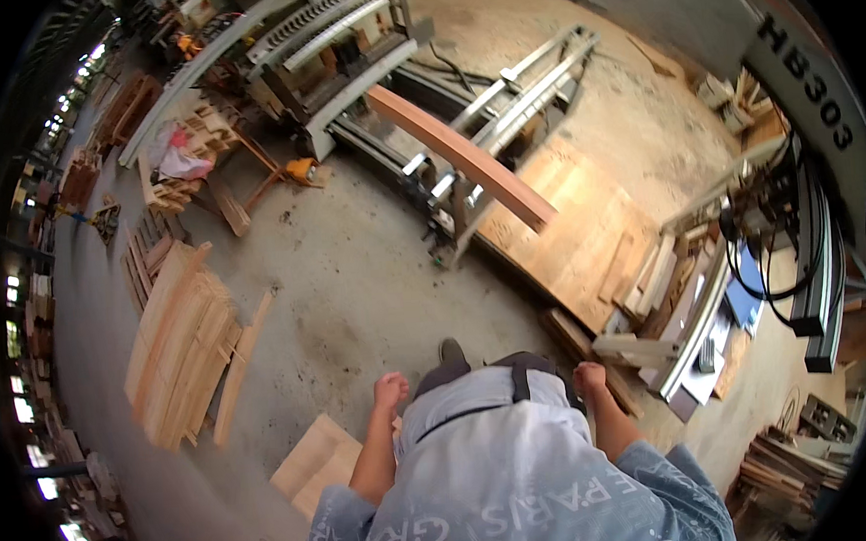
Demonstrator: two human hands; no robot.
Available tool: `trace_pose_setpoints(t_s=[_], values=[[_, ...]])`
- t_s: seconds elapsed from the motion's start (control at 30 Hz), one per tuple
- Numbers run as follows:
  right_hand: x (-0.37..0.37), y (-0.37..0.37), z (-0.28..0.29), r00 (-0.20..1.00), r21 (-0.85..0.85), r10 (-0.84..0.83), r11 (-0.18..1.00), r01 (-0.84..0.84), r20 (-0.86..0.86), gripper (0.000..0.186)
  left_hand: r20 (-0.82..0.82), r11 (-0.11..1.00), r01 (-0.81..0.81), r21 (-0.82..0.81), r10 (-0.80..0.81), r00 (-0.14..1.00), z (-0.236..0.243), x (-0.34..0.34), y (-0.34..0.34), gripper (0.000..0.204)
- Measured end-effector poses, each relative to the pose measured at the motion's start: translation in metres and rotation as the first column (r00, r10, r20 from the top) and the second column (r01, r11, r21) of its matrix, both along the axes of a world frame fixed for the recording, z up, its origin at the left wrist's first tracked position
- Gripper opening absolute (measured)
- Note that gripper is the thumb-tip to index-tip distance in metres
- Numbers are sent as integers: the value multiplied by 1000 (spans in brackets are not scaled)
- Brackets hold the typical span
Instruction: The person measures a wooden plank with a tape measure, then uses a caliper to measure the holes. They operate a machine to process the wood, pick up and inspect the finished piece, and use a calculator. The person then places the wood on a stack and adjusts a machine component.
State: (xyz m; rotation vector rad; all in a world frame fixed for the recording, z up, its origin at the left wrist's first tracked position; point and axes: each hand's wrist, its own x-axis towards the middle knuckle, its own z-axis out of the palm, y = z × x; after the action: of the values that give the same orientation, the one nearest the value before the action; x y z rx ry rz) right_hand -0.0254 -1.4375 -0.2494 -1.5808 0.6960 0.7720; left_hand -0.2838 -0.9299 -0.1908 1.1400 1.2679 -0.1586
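Observation:
My left hand (390,389) hangs beside my left hip, its fingers curled with nothing visible in them. By my right hip, my right hand (588,377) is also curled, and no object shows in it. Both hands are apart from the wood around me. A pale flat board (318,461) lies low on the floor, nearest to my left hand. Close to the right hand is a dark timber edge (579,339) along the platform. Ahead, a long reddish-brown beam (466,157) rests across a machine with metal rails (502,91).
A stack of pale planks (184,347) stands on the left. Beyond it are more wood pieces (201,136) with an orange tool (302,171) nearby. To the right are a plywood platform (572,214), a clipboard-like blue item (743,288), hanging black cables (772,287) and scrap wood (786,472).

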Motion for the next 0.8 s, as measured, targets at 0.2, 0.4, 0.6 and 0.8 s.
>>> trace_pose_setpoints(t_s=[0.2, 0.4, 0.6, 0.8], values=[[35, 178, -4, 738, -300, 621, 780, -549, 265, 31, 128, 996, -86, 40, 80, 989, 21, 18, 76, 23], [92, 385, 25, 352, -412, 917, 398, -820, 186, 38, 235, 991, -64, 116, 35, 971, -14, 29, 96, 27], [128, 557, 30, 233, -350, 964, 265, -898, 131, 34, 24, 919, 179, 352, -200, 979, -45, 13, 182, 28], [177, 710, -1, 361, -385, 925, 378, -842, 118, 35, 73, 940, -340, -13, 340, 938, -4, 26, 312, 18]])
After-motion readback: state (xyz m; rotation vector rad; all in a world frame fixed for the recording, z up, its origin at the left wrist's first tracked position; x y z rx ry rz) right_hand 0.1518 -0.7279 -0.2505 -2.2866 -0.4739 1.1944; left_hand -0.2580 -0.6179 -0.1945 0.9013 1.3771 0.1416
